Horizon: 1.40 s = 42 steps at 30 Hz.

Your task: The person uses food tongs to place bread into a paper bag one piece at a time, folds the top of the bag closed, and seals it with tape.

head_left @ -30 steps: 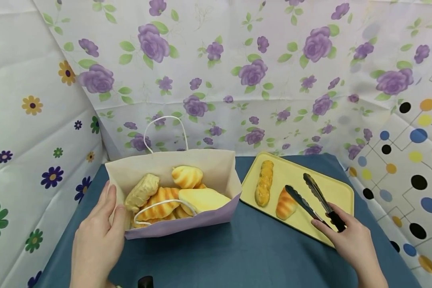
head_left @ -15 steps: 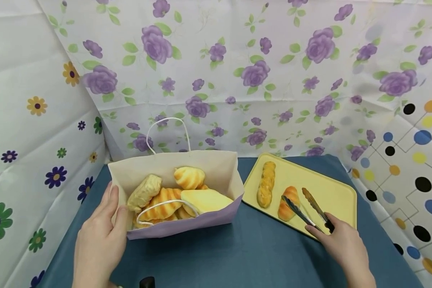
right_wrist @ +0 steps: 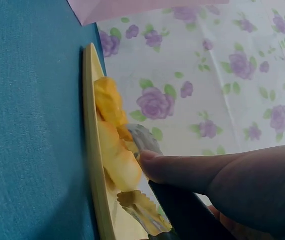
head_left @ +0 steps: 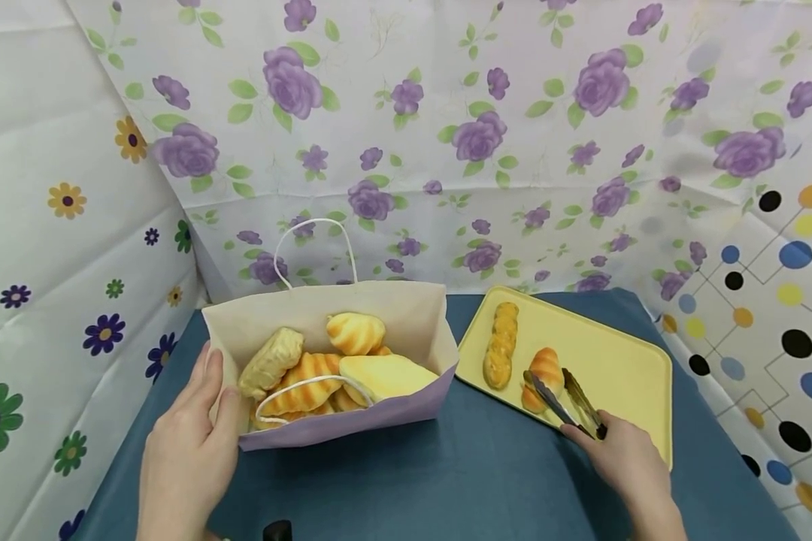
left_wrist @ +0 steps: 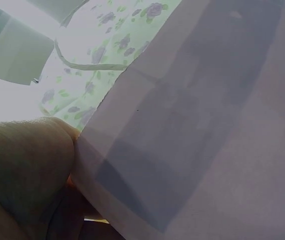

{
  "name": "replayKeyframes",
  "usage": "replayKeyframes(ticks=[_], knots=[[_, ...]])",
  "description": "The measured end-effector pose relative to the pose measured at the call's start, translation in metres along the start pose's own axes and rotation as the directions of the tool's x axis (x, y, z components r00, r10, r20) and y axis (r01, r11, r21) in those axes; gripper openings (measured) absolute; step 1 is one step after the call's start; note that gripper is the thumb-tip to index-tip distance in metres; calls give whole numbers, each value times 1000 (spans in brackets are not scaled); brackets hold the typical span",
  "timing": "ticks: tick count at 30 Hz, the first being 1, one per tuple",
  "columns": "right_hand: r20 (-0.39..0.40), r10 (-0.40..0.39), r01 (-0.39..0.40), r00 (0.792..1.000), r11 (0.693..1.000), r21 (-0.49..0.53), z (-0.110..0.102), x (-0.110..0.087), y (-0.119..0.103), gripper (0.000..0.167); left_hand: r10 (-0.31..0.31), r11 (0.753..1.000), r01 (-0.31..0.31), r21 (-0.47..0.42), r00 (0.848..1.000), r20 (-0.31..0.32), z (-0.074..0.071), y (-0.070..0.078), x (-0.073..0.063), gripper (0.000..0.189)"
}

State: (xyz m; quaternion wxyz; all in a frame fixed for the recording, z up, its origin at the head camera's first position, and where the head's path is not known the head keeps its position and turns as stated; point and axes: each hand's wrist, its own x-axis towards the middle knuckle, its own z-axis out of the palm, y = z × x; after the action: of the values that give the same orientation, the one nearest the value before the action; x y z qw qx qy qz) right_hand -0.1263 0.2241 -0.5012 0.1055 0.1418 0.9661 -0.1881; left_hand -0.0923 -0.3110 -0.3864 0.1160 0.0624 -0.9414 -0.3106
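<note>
Yellow plastic makes up the tray (head_left: 622, 353) at the right of the blue desk (head_left: 460, 481), and on it lie two pieces of bread: a long knobbly loaf (head_left: 500, 344) and, just beside it, a small striped roll (head_left: 544, 368). The right hand (head_left: 622, 458) grips a pair of dark metal tongs (head_left: 565, 402) by the handle end, its fingers (right_wrist: 182, 170) curled round them. The tong arms stand narrow, one on each side of the striped roll, and in the right wrist view a scalloped tip lies against the roll's underside; whether the other tip also touches cannot be told from that angle.

To the left stands an open paper bag (head_left: 352, 421), pale inside and lilac outside, with white cord handles (head_left: 311, 233). It holds several more breads (head_left: 331, 361), heaped together. The left hand (head_left: 189, 443) holds the bag's left end, fingers straight along the outer wall and thumb over the rim. The left wrist view shows only the bag's lilac wall, close up, with the thumb pressed on it.

Flowered cloths hang behind and at both sides.
</note>
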Motion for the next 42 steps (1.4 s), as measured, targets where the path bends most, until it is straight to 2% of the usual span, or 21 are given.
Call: replayKeyframes(ticks=[9, 16, 25, 29, 35, 42], knots=[[-18, -36, 37, 999, 999, 37, 1, 1, 2, 97, 11, 1000, -11, -9, 1000, -10, -1, 1, 1, 61], [-3, -32, 32, 999, 999, 26, -1, 1, 6, 106, 21, 1000, -21, -8, 1000, -14, 0, 0, 0, 60], [-13, -10, 11, 1000, 999, 51, -4, 0, 9, 105, 6, 1000, -6, -5, 1000, -5, -1, 0, 0, 61], [-39, -1, 4, 999, 998, 62, -5, -3, 9, 102, 12, 1000, -12, -6, 1000, -10, -1, 0, 0, 61], [-95, -40, 49, 995, 994, 96, -13, -11, 2, 96, 5, 1000, -5, -1, 1000, 5, 0, -1, 1, 62], [-172, -90, 112, 981, 986, 123, -35, -24, -15, 105, 0, 1000, 0, -5, 1000, 8, 0, 0, 0, 61]])
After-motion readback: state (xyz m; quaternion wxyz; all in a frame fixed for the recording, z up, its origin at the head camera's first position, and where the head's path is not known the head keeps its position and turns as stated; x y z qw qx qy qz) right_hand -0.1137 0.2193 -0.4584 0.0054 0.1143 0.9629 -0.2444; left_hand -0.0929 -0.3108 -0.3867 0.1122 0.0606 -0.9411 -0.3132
